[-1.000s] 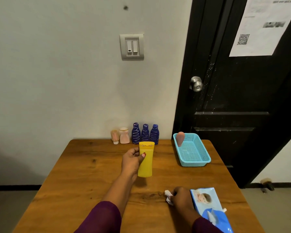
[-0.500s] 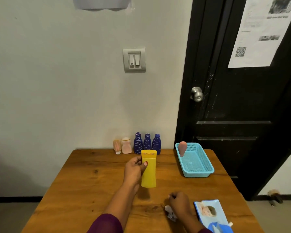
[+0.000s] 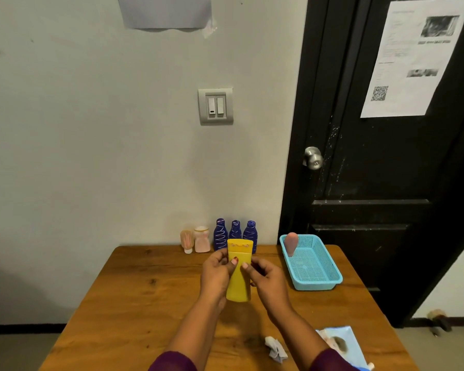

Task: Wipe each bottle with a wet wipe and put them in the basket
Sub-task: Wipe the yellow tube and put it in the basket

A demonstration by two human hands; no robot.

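A yellow bottle [image 3: 238,279] is held upright above the middle of the wooden table [image 3: 145,303]. My left hand [image 3: 214,277] grips its left side and my right hand [image 3: 265,279] grips its right side, thumbs on the front. The crumpled wet wipe [image 3: 276,348] lies on the table near the front edge, apart from both hands. A light blue mesh basket [image 3: 314,274] stands at the right with a pink bottle [image 3: 290,243] upright in its far left corner. Three dark blue bottles [image 3: 235,234] and two pale pink bottles [image 3: 196,240] line the wall.
A blue wet wipe pack [image 3: 343,344] lies at the front right corner. A black door [image 3: 386,156] with a metal knob [image 3: 313,158] stands behind the basket. A light switch [image 3: 215,106] is on the grey wall.
My right hand let go of the wet wipe, which now lies on the table, and rose to take the yellow bottle's right side. The view tilted upward.
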